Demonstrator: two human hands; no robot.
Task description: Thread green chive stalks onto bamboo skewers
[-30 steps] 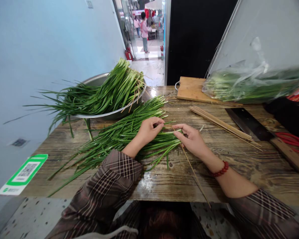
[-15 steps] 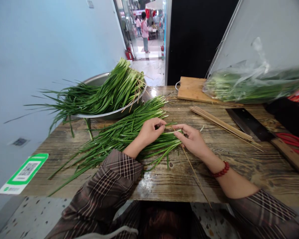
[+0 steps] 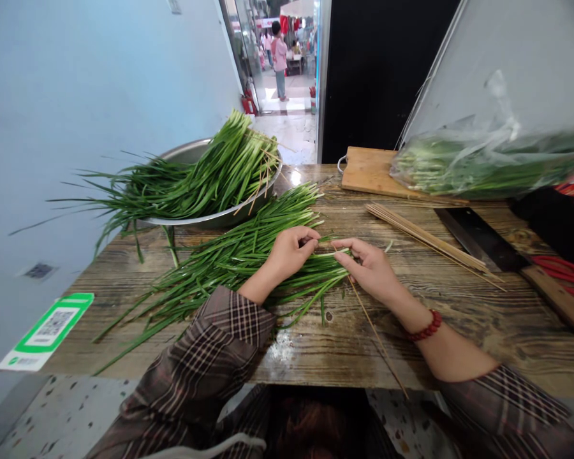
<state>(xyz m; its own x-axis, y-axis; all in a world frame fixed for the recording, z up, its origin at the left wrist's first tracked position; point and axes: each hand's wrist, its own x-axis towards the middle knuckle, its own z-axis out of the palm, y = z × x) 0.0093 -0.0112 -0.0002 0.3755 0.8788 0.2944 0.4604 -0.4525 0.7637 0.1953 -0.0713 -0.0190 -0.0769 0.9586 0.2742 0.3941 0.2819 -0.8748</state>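
Note:
Green chives (image 3: 239, 255) lie spread over the wooden table, pale ends toward the right. My left hand (image 3: 294, 252) is over them, thumb and fingers pinched together; what lies between its fingertips is too small to make out. Just to the right, my right hand (image 3: 366, 264) has thumb and index finger closed on a thin bamboo skewer (image 3: 375, 335), whose long end slants down to the table's front edge. The fingertips of both hands are a short gap apart, beside the white chive ends.
A metal basin (image 3: 191, 222) heaped with chives stands at the back left. On the right are a skewer bundle (image 3: 425, 241), a cleaver (image 3: 483, 239), red scissors (image 3: 562, 274), a cutting board (image 3: 368, 171) and a bagged bunch of greens (image 3: 488, 162). A person (image 3: 279, 60) stands beyond the doorway.

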